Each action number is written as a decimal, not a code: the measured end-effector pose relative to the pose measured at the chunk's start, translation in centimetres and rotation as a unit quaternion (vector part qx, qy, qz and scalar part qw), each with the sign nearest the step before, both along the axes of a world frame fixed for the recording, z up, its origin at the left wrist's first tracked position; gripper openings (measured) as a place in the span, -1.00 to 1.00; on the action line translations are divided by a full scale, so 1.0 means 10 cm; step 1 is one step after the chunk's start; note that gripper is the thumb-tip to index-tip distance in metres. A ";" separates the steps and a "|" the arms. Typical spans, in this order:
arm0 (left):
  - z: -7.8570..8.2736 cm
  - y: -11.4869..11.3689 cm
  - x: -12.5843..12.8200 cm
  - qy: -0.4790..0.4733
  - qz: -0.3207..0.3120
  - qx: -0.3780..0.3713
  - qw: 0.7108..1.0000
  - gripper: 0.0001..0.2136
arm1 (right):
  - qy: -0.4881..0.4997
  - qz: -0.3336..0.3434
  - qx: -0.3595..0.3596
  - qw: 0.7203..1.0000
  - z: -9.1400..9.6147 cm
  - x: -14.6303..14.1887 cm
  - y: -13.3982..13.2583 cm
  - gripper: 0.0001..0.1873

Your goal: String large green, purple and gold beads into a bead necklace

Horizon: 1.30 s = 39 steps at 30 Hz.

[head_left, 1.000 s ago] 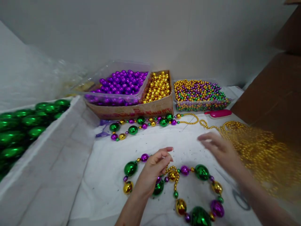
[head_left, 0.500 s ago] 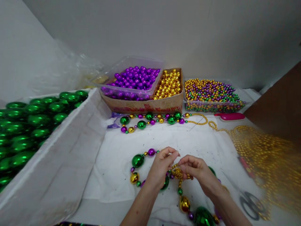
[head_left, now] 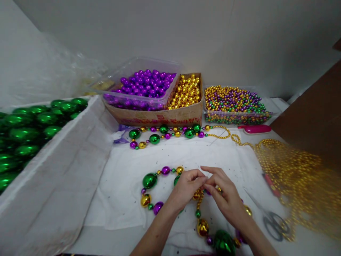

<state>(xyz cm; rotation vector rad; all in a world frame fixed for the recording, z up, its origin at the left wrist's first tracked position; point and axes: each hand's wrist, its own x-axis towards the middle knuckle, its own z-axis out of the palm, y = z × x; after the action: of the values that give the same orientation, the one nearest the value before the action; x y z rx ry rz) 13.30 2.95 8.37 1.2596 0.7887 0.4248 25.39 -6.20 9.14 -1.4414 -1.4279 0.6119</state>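
Observation:
My left hand point(head_left: 190, 186) and my right hand point(head_left: 222, 190) meet over the white cloth point(head_left: 128, 160), their fingertips pinched together. Whatever lies between the fingers is too small or hidden to make out. Just beneath them bunches a strand of small gold beads point(head_left: 199, 201), partly covered by the fingers. It runs down to a beaded necklace of green, gold and purple balls. On the left this necklace loops past a big green ball point(head_left: 150, 180); near me lie a gold ball point(head_left: 203, 227) and a large green ball point(head_left: 224, 242). My right forearm covers part of it.
A second necklace point(head_left: 154, 138) lies farther back. Behind it stand a cardboard box point(head_left: 149, 116) of purple and gold balls and a clear tray point(head_left: 237, 117) of small mixed beads. Green balls point(head_left: 23, 134) fill the left box. Scissors point(head_left: 275, 225) and gold bead strands point(head_left: 290, 170) lie right.
My hands have come together, the right fingertips now meeting the left. My right index finger has stretched out. The view has shifted slightly, so the surroundings appear farther left.

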 end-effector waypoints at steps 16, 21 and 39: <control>0.02 0.05 -0.13 -0.022 -0.027 -0.072 0.997 -0.84 | 0.056 -0.095 -0.108 0.988 -0.19 -0.04 0.03 -0.85; 0.04 0.05 -0.19 -0.028 -0.053 -0.072 0.996 -0.80 | 0.021 -0.093 -0.116 0.989 -0.19 -0.06 0.02 -0.84; 0.12 0.02 -0.15 0.129 -0.049 0.276 0.951 -0.79 | 0.047 -0.045 -0.158 0.985 -0.16 0.07 -0.09 -0.83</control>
<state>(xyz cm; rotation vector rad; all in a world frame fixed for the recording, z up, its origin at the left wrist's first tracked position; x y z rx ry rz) 11.80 3.13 9.55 1.9000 0.8532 0.4200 26.06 -7.07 7.56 -1.6894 -1.2245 0.8659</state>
